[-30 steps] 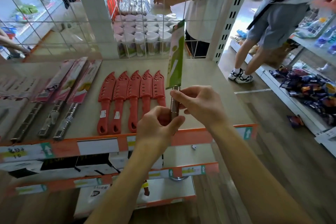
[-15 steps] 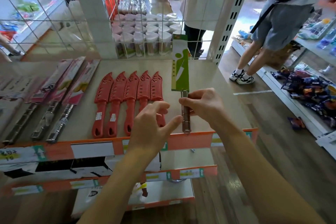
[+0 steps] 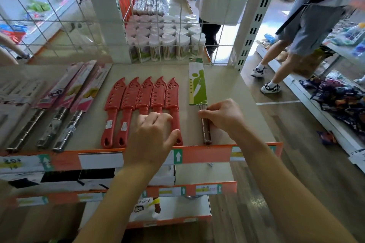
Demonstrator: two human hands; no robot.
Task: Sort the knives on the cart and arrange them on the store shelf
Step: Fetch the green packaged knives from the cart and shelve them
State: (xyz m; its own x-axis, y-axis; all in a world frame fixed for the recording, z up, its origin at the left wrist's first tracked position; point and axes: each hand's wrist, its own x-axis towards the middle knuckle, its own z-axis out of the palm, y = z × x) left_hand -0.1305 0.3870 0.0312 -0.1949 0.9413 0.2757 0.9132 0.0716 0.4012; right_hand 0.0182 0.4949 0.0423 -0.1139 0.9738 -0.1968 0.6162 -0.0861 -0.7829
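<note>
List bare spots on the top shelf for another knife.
Bare shelf right of the green knife, up to the edge; a strip behind the red knives to the grid. Crowded: left side, pink-pack knives side by side.

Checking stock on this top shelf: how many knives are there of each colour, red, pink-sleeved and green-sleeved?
Red sheathed knives: 5
Pink-sleeved steel-handled knives: 3
Green-sleeved knife: 1
Total: 9
</note>
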